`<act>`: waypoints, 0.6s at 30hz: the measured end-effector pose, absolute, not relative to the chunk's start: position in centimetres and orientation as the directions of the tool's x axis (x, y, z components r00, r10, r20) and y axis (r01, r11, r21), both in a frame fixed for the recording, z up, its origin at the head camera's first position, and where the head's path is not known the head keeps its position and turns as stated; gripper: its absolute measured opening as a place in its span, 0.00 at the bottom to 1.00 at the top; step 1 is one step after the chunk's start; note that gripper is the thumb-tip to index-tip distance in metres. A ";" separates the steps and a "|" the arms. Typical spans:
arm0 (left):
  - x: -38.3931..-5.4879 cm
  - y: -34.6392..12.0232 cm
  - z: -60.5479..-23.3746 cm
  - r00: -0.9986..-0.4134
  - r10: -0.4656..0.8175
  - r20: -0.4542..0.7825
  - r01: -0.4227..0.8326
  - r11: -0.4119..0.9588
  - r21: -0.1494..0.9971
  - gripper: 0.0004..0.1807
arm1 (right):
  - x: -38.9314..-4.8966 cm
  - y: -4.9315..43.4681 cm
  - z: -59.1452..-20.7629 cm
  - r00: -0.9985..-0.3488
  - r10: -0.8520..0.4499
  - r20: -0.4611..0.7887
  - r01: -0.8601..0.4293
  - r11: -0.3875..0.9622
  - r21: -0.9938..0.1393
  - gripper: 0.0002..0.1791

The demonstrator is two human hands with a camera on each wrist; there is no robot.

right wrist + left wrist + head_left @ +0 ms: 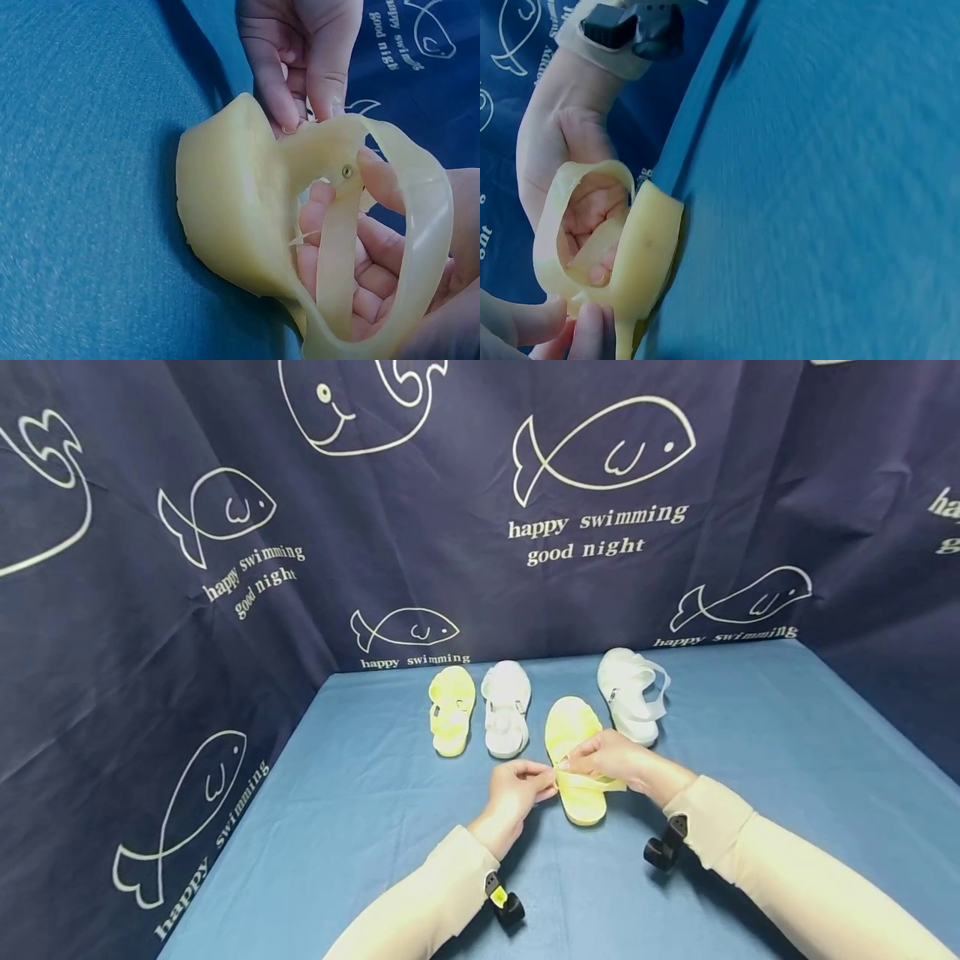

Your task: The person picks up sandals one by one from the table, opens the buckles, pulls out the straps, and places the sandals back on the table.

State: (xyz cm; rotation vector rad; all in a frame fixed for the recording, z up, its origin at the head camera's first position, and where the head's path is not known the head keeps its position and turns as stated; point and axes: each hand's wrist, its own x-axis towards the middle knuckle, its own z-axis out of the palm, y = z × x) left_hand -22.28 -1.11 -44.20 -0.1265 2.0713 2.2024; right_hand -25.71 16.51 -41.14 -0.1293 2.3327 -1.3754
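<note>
A yellow sandal (584, 810) lies on the blue-covered table, toe pointing away. My left hand (516, 795) pinches the left edge of its strap between thumb and fingers. From the right, my right hand (617, 758) reaches over the sandal, its fingers inside the strap opening. In the right wrist view, a thin strap (337, 262) with a small metal stud (346, 172) runs between the right thumb and fingertips. The heel strap (427, 202) arches around that hand. Both hands meet at the same side of the sandal, seen also in the left wrist view on the strap (551, 247).
Left of the hands stand another yellow sandal (452, 710) and a white sandal (507, 710). A second white sandal (626, 693), its heel strap raised, is just behind my right hand. Dark blue fabric (600, 602) with fish prints hangs around the table (360, 827).
</note>
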 end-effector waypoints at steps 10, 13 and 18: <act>-22.6 -1.3 -44.5 -0.995 0.027 -0.100 -0.102 -0.058 0.993 0.07 | -25.6 16.6 -41.2 -0.912 -0.280 -0.299 0.118 0.521 -0.846 0.17; -22.8 -1.2 -44.5 -0.995 0.019 -0.096 -0.097 -0.040 0.994 0.06 | -25.7 16.6 -41.3 -0.909 -0.300 -0.290 0.105 0.508 -0.855 0.17; -23.1 -1.3 -44.4 -0.998 0.014 -0.065 -0.064 0.038 0.997 0.02 | -25.9 16.5 -41.5 -0.911 -0.295 -0.289 0.109 0.503 -0.858 0.17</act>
